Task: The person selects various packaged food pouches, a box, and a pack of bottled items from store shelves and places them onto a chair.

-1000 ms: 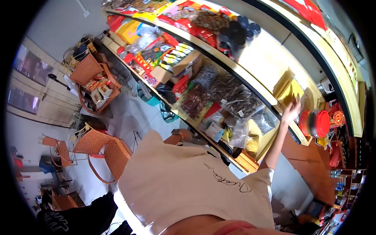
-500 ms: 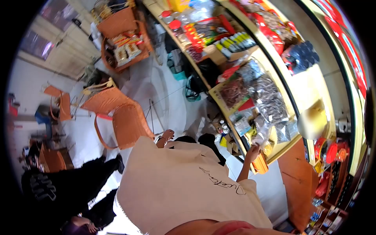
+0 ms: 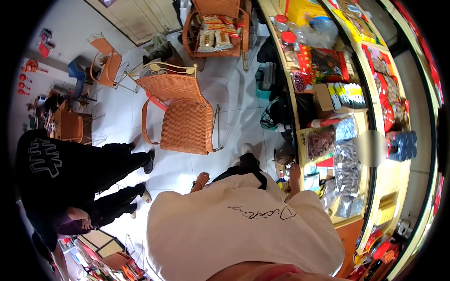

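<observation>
- Left hand (image 3: 202,179): lowered at the wearer's side, a band at the wrist, fingers loosely bent; whether the grip encloses anything cannot be told.
- Right hand (image 3: 294,173): arm lowered, hand just beside the front edge of the lower shelf (image 3: 362,124); contact and grip width cannot be told.
- Wicker chair (image 3: 187,124): nearest the left hand, on the pale tiled floor (image 3: 236,112).
- Dried-goods packet (image 3: 321,144): reddish-brown contents, lying on the lower shelf near the right hand; beside it, a large clear bag (image 3: 347,168) of dark, shrivelled pieces.
- Carton (image 3: 322,96): farther along the same shelf, beside yellow, white and black packs (image 3: 346,95).
- Red-lidded jars (image 3: 288,38): near the shelf's far end; contents indistinct.
- Upper shelf (image 3: 370,196): carries dark bottles (image 3: 402,145) and a yellow box (image 3: 386,208).
- Armchair (image 3: 218,7): beyond the wicker chair, its seat bearing snack packets (image 3: 215,40).
- Room margin: a door (image 3: 140,18) behind; at left, another person in black (image 3: 61,159).
</observation>
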`<action>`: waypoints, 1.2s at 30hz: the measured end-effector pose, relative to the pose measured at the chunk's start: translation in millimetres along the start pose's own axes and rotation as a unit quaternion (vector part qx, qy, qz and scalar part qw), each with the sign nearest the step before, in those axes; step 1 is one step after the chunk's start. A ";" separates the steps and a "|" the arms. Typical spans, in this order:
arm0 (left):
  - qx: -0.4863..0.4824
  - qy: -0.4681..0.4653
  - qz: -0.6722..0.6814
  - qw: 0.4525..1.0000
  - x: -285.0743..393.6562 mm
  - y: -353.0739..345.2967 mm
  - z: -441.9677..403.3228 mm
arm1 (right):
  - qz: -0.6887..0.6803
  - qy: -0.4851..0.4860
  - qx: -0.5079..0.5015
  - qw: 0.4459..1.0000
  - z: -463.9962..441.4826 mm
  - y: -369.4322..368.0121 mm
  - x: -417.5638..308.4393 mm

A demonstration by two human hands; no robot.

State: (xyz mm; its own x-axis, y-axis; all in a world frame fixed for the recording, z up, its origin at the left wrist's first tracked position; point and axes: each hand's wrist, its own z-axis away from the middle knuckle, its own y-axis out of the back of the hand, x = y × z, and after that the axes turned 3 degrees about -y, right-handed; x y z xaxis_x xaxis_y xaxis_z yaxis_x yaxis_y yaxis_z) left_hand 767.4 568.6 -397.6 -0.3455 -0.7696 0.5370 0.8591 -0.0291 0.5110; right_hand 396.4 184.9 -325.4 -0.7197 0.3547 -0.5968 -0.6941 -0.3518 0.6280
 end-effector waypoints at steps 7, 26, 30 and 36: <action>0.039 -0.003 -0.082 0.996 -25.1 21.9 14.9 | -0.072 0.078 -0.175 0.979 -114.8 -101.1 -111.5; 0.530 -0.274 -0.302 0.744 134.4 631.8 -128.4 | 0.101 0.026 -0.344 0.933 112.8 -324.7 -223.2; 0.286 -0.211 -0.178 0.918 79.3 657.7 -166.7 | 0.028 -0.003 -0.264 0.964 113.8 -316.9 -218.9; 0.403 -0.232 -0.190 0.865 40.7 639.9 -125.2 | 0.062 -0.017 -0.205 0.977 83.7 -316.8 -183.4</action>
State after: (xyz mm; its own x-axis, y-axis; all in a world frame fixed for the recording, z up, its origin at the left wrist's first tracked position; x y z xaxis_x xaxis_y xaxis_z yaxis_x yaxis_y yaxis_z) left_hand 1350.3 438.9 -132.9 -0.8198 -0.4575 0.3443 0.1733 0.3748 0.9108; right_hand 749.4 303.7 -373.1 -0.8025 0.3134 -0.5078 -0.5536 -0.7085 0.4377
